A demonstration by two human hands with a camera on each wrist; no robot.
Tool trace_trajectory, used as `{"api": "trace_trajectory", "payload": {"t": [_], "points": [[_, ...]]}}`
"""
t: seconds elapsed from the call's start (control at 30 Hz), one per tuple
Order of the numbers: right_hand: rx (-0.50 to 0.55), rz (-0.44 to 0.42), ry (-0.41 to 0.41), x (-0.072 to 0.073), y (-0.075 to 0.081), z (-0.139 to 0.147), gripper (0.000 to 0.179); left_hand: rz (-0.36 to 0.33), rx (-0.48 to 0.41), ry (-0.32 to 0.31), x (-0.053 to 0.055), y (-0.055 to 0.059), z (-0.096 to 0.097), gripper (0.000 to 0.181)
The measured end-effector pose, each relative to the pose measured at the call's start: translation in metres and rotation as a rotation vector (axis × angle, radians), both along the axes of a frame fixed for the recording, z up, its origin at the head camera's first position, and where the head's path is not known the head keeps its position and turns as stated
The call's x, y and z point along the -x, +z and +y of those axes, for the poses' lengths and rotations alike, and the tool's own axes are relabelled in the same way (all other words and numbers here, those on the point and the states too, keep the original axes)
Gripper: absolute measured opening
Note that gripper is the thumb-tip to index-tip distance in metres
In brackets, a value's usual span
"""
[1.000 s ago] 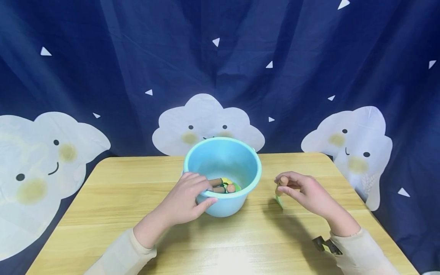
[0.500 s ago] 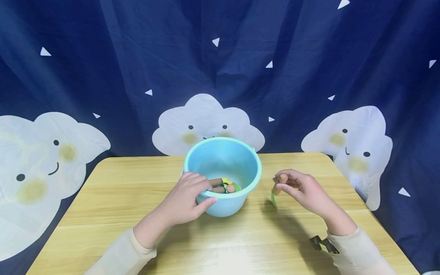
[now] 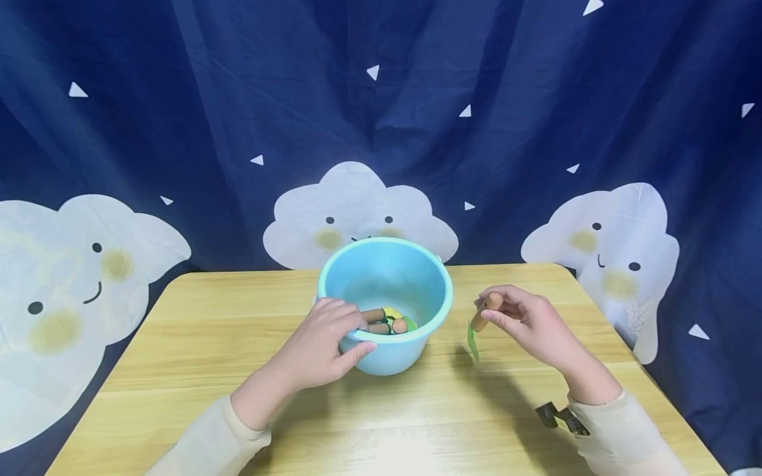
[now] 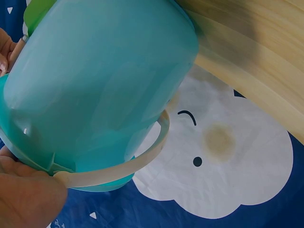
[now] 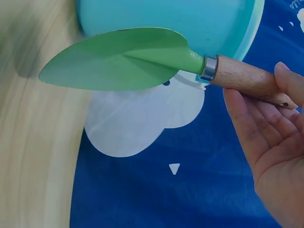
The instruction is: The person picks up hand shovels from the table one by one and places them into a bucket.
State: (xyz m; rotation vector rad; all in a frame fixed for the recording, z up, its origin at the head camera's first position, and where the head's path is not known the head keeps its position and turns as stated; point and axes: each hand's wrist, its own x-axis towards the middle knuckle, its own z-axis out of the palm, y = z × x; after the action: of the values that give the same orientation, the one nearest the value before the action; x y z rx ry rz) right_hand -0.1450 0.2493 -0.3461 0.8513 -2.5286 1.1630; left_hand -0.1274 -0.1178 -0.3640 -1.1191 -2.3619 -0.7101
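A light blue bucket [image 3: 387, 354] stands on the wooden table, tilted slightly toward me. My left hand [image 3: 321, 344] grips its near left rim, thumb outside and fingers over the edge. Inside lie several wooden-handled tools [image 3: 400, 326] with yellow and green parts; their lower ends are hidden. To the right of the bucket, my right hand [image 3: 530, 324] pinches a small garden trowel by its wooden handle [image 5: 244, 78]. The trowel's green blade [image 5: 118, 59] points down, just above the table. In the left wrist view the bucket's pale carrying handle [image 4: 114, 171] hangs along its side.
The wooden table [image 3: 196, 344] ends at a dark blue curtain [image 3: 381, 119] printed with smiling clouds. A small dark object [image 3: 562, 419] is by my right sleeve's cuff.
My right hand has risen slightly and turned the trowel, so its blade now hangs further left. The left hand and the bucket have stayed in place.
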Motion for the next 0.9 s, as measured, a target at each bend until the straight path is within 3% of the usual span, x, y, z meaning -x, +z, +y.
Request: {"api": "trace_trajectory", "payload": {"t": [0.3, 0.6, 0.9], "points": [[0.011, 0.054, -0.027, -0.002, 0.019, 0.001, 0.024, 0.001, 0.004, 0.002, 0.0, 0.0, 0.0, 0.021], [0.093, 0.073, 0.033, -0.007, 0.04, 0.0, 0.029, -0.004, 0.008, 0.0, 0.0, 0.001, 0.001, 0.02], [0.202, 0.161, 0.087, -0.012, 0.062, 0.001, 0.038, 0.002, 0.014, 0.005, -0.001, 0.0, 0.0, 0.02]]}}
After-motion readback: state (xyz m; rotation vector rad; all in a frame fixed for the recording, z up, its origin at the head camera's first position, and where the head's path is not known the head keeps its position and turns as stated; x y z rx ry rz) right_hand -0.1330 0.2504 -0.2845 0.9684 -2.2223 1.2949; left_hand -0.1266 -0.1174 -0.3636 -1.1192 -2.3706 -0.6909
